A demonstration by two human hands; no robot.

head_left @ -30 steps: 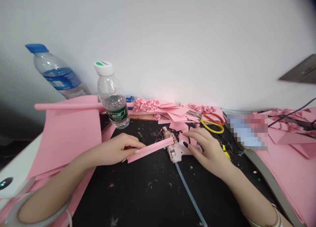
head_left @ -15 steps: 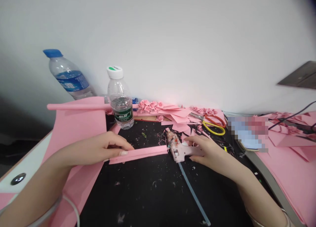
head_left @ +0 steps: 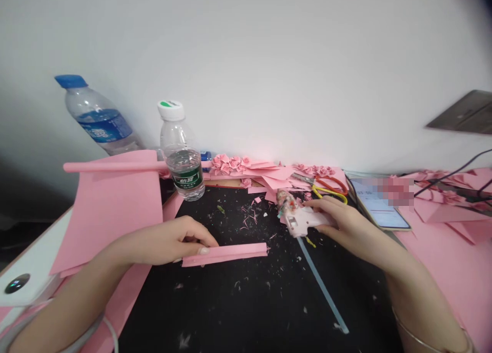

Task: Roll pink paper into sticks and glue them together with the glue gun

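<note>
Between the thumb and fingers of my left hand point(head_left: 169, 243) is one end of a folded pink paper strip point(head_left: 238, 251). The strip lies level just above or on the black table surface, its free end pointing right. My right hand point(head_left: 342, 220) is closed round the handle of a pale pink glue gun point(head_left: 302, 222). Its nozzle end is crusted with dried glue and paper bits, and points toward the back. A long translucent glue stick point(head_left: 323, 286) trails from the gun toward the front. A clear gap separates gun and strip.
A green-labelled water bottle point(head_left: 182, 161) and a blue-capped bottle point(head_left: 100, 117) stand at the back left. Pink paper sheets point(head_left: 115, 204) lie left. Paper roses point(head_left: 230, 163), scissors point(head_left: 330, 189) and a phone point(head_left: 384, 209) line the back. Scraps dot the black mat point(head_left: 215, 312).
My right hand has moved the glue gun right and away from the strip's end. My left hand and the paper strip have shifted slightly right and nearer. The view has turned a little.
</note>
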